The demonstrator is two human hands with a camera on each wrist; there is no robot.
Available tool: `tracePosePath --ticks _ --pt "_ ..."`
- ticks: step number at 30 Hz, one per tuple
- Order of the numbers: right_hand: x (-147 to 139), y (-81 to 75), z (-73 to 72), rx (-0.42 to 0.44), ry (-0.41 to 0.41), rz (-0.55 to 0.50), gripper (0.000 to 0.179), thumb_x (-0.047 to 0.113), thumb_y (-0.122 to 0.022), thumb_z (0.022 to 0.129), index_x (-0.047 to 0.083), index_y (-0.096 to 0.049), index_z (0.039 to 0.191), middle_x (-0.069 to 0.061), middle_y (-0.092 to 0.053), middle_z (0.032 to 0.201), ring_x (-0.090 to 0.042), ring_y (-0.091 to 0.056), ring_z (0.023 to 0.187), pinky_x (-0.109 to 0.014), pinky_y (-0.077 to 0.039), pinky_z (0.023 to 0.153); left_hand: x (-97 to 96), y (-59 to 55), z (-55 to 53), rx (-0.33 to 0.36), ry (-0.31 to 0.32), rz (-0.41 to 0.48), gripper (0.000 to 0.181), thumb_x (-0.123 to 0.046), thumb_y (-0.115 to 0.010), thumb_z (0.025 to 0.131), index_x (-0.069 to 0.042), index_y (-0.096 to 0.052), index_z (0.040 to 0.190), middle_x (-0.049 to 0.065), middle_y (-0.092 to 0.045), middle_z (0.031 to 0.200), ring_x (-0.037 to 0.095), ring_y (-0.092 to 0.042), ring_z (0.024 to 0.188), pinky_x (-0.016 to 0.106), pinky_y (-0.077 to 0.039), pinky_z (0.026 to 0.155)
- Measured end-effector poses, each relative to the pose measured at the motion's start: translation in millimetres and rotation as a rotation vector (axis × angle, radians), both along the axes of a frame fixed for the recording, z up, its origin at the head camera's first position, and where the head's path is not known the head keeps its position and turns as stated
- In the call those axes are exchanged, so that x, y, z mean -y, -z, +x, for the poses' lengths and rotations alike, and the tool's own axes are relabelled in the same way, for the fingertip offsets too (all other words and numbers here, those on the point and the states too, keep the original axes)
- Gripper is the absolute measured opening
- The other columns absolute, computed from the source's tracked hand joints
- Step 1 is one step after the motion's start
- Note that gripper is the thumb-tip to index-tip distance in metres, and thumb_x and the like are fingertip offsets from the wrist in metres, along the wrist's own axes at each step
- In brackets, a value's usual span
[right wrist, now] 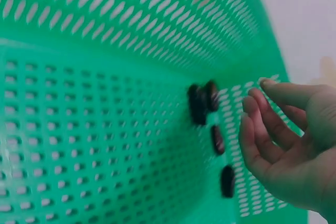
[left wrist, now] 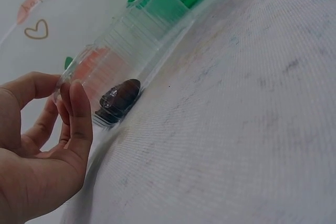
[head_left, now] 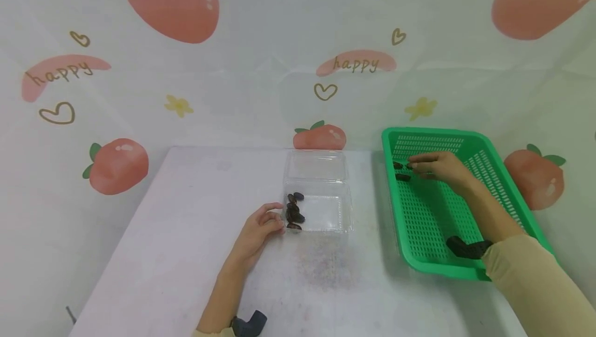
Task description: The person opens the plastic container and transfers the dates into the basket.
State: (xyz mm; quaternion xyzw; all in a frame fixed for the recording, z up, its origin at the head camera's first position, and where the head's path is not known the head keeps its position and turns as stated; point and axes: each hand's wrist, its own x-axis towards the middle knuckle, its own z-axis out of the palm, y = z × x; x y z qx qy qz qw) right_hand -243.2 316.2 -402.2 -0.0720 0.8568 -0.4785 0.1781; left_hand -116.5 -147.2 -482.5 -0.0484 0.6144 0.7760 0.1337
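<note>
My left hand [head_left: 261, 225] pinches the left rim of an open clear plastic box [head_left: 328, 215], fingertips and thumb at its wall in the left wrist view. Several dark brown, oval, ridged pieces [head_left: 293, 213] lie along the box's left side; their exact kind cannot be told. Inside a green basket [head_left: 430, 223], my right hand [head_left: 442, 169] hovers near the far left corner with fingers loosely bent. Several more dark pieces [right wrist: 198, 104] lie there beside the basket wall. The right wrist view shows nothing between the thumb and fingers of that hand [right wrist: 294, 135].
The box's lid [head_left: 316, 165] is folded back behind it on the white table [head_left: 195, 254]. To the right stands the basket, with raised perforated walls. A white curtain [head_left: 261, 68] printed with fruit and hearts hangs behind the table.
</note>
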Motion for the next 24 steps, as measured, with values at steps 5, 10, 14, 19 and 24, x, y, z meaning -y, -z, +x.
tracePosePath --ticks 5,10,14,19,24 --pt "12 -18.4 8.7 -0.011 0.002 -0.087 0.058 0.031 -0.060 0.100 -0.005 -0.046 0.143 -0.005 -0.058 0.135 0.000 -0.062 0.105 -0.033 -0.051 0.098 1.1 0.4 -0.9 -0.002 -0.002 -0.006 0.045 0.005 -0.062 0.091 -0.001 -0.052 0.135 0.006 -0.056 0.091 0.019 -0.060 0.082 0.031 -0.056 0.082" --pt "28 -32.9 20.4 -0.015 0.005 -0.148 0.057 0.032 -0.062 0.099 -0.004 -0.048 0.141 0.001 -0.060 0.130 -0.002 -0.062 0.107 -0.029 -0.052 0.097 1.1 -0.5 -1.4 0.002 -0.006 -0.002 0.045 0.006 -0.062 0.091 0.000 -0.052 0.134 0.006 -0.055 0.091 0.020 -0.060 0.081 0.031 -0.056 0.082" --pt "40 -38.9 27.9 -0.027 -0.006 -0.182 0.054 0.030 -0.062 0.099 -0.003 -0.051 0.140 -0.001 -0.062 0.129 -0.003 -0.061 0.110 -0.024 -0.052 0.094 0.9 -0.3 -1.4 0.001 -0.003 0.002 0.045 0.006 -0.062 0.091 0.000 -0.052 0.135 0.006 -0.055 0.091 0.020 -0.059 0.081 0.031 -0.056 0.082" --pt "53 -44.5 37.1 -0.041 -0.007 -0.197 0.051 0.031 -0.062 0.099 -0.002 -0.053 0.138 -0.004 -0.064 0.126 -0.010 -0.062 0.110 -0.027 -0.053 0.092 0.7 -1.0 -1.1 -0.007 0.003 0.000 0.046 0.005 -0.062 0.091 -0.001 -0.052 0.135 0.006 -0.055 0.091 0.020 -0.060 0.082 0.031 -0.056 0.082" --pt "69 -47.6 48.5 -0.039 0.002 -0.221 0.042 0.029 -0.065 0.097 0.005 -0.060 0.132 0.001 -0.066 0.122 -0.016 -0.064 0.108 -0.029 -0.054 0.092 -0.4 -1.6 -1.1 -0.005 0.007 -0.008 0.045 0.004 -0.062 0.091 0.000 -0.052 0.134 0.006 -0.055 0.092 0.020 -0.060 0.082 0.031 -0.056 0.082"
